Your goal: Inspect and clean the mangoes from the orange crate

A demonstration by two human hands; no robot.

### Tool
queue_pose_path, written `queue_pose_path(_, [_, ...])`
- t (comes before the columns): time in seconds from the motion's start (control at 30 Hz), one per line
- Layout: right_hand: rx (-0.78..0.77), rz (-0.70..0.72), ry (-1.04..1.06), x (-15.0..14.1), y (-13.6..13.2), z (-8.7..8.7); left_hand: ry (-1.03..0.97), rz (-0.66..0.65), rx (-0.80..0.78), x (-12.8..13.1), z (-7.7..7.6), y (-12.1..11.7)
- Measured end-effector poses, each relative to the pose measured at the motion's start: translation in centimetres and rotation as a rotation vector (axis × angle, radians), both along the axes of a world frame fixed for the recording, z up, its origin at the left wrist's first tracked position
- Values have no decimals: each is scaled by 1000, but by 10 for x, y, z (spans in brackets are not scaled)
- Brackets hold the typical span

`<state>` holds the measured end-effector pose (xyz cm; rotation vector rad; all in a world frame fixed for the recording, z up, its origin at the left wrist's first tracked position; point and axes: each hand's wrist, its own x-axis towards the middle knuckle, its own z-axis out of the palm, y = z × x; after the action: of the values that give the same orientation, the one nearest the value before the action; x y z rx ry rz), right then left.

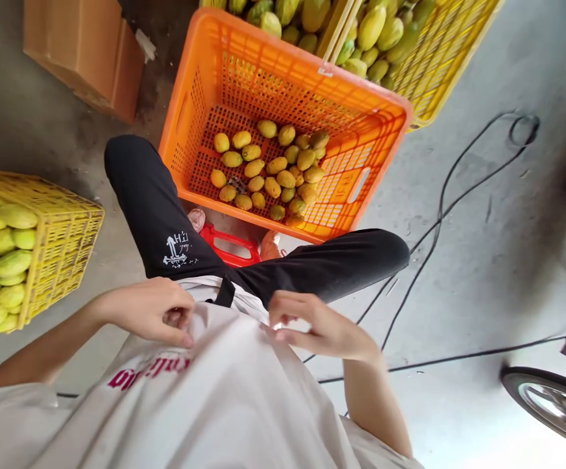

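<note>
Handling, shirt (pixel 234 397): likely light, soft, limp; low slip, creases rather than breaks.
Shirt spot: on torso, front bunched above the black pants (pixel 326 264), orange crate (pixel 214 202) beyond.
Left hand (pixel 148 309): fingers curled, thumb pinching cloth.
Right hand (pixel 322 326): thumb and finger gripping cloth.
Best hold: loose fold near hem, fingertip pinch.

White print (pixel 172 250) on the black trousers (pixel 131 189), left of centre, shows a capital H; magenta lettering (pixel 152 369) on the white shirt (pixel 243 397), lower left, is creased and illegible.
</note>
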<state>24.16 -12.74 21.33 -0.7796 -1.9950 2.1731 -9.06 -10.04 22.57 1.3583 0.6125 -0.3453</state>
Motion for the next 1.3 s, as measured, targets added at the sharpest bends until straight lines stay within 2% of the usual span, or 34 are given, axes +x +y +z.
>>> queue_pose_path(0.1, [-112, 115, 120, -32, -10, -15, -69, -64, -20, 13, -6, -5])
queue_pose_path(0.17, [-122, 194, 161, -44, -11, -23, -123, -70, -54, 18, -13, -5])
queue_pose_path(0.33, [-142, 171, 202, -47, 1, -26, -100, 40, -39, 12, -28, 11])
queue_pose_path(0.4, [-170, 185, 253, -48, 5, -24, -21, 168, 40, 2, -35, 24])
queue_pose_path(0.47, [-215, 248, 312, -49, 10, -24, 112, 409, 270, -12, -47, 38])
queue_pose_path(0.57, [-294, 364, 431, -45, 27, -32, 399, 857, 817, -36, -74, 60])
queue_pose_path(0.6, [-314, 378, 465, -42, 38, -38, 509, 963, 975, -44, -84, 68])
queue_pose_path(0.63, [-344, 361, 460, -38, 52, -47, 614, 1048, 1128, -50, -94, 75])
queue_pose_path(0.67, [-365, 288, 413, -34, 69, -60, 704, 1060, 1189, -55, -104, 83])
queue_pose_path(0.7, [-346, 124, 319, -30, 87, -75, 771, 1074, 1210, -59, -112, 90])
queue_pose_path(0.77, [-224, -258, 52, -26, 125, -117, 849, 1107, 1179, -61, -122, 102])
queue_pose_path(0.8, [-131, -376, -107, -26, 143, -141, 868, 1125, 1170, -60, -124, 106])
queue_pose_path(0.83, [-48, -423, -279, -28, 158, -167, 876, 1125, 1151, -58, -125, 109])
queue_pose_path(0.93, [114, -429, -759, -40, 187, -242, 847, 1004, 1004, -51, -118, 112])
queue_pose_path(1.0, [116, -256, -944, -53, 191, -279, 846, 948, 929, -47, -111, 109])
queue_pose_path(1.03, [101, -202, -953, -60, 188, -294, 868, 969, 948, -44, -108, 108])
queue_pose_path(1.1, [81, -132, -966, -73, 180, -314, 908, 1036, 1029, -38, -105, 111])
queue_pose_path(1.17, [90, -97, -965, -86, 170, -326, 915, 1066, 1086, -29, -107, 127])
queue_pose_path(1.23, [103, -74, -962, -94, 163, -335, 876, 1028, 1043, -18, -117, 163])
queue_pose_path(1.3, [119, -57, -961, -97, 160, -342, 862, 1000, 908, -4, -138, 214])
